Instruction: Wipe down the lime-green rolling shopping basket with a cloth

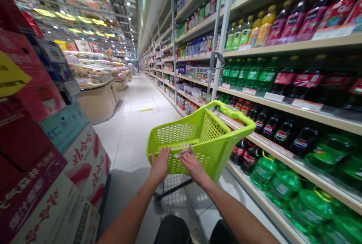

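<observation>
A lime-green shopping cart [216, 161] with a perforated plastic basket stands side-on just in front of me. My left hand [160, 164] lies on the basket's near side toward its left end, fingers stretched out and holding nothing. Under the fingers of my right hand [194, 165] is a crumpled, light-coloured cloth [185, 150], pressed against the basket's near side around its rim. The inside of the basket shows only green plastic. The cart's handle [232, 111] is at the right, beside the shelves.
Shelves of soda bottles [285, 132] run along the right, close to the cart. Stacked drink cartons [82, 157] rise at the left. Beyond them stands a rounded display counter [98, 100] of packaged goods. A tiled aisle floor [135, 123] stretches ahead.
</observation>
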The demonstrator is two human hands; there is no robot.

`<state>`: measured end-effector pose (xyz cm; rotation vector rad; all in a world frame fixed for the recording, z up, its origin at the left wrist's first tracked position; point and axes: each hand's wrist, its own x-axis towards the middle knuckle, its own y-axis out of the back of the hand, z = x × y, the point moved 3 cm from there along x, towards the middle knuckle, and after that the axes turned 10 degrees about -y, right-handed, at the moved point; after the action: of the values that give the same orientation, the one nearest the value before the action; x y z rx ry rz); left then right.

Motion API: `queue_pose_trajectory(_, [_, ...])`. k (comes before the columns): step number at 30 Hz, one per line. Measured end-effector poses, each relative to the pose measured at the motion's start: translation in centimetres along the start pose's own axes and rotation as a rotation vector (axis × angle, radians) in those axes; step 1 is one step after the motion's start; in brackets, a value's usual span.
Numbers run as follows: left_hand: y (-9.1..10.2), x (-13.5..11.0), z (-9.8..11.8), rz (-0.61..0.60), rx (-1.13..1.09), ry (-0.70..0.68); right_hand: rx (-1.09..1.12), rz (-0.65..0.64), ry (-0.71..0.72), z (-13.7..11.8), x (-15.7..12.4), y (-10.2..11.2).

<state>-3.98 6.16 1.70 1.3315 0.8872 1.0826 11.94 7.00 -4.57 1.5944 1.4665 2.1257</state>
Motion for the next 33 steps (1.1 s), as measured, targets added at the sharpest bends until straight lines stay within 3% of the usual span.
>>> queue_pose_trajectory(4, [0.1, 0.1, 0.1, -0.022, 0.017, 0.025, 0.013, -0.072, -0.014, 0.6, -3.1, -0.6])
queue_pose_trajectory(10, [-0.4, 1.3, 2.9, 0.047, 0.015, -0.078, 0.025, 0.064, -0.063, 1.9, 0.9, 2.3])
queue_pose_trajectory(16, [-0.8, 1.4, 3.1, 0.025, 0.014, -0.063, 0.007, 0.032, 0.005, 2.6, -2.4, 1.9])
queue_pose_trajectory(22, [-0.9, 2.1, 4.9, 0.078, 0.02, -0.099, 0.043, 0.107, -0.081, 3.9, -0.4, 4.5])
queue_pose_trajectory(28, [-1.3, 1.9, 5.3, 0.069, 0.006, -0.109, 0.049, 0.056, -0.073, 4.9, -3.4, 4.7])
queue_pose_trajectory(33, [-1.2, 1.8, 5.4, 0.077, 0.0, -0.08, 0.033, 0.143, -0.116, 6.1, -2.5, 7.3])
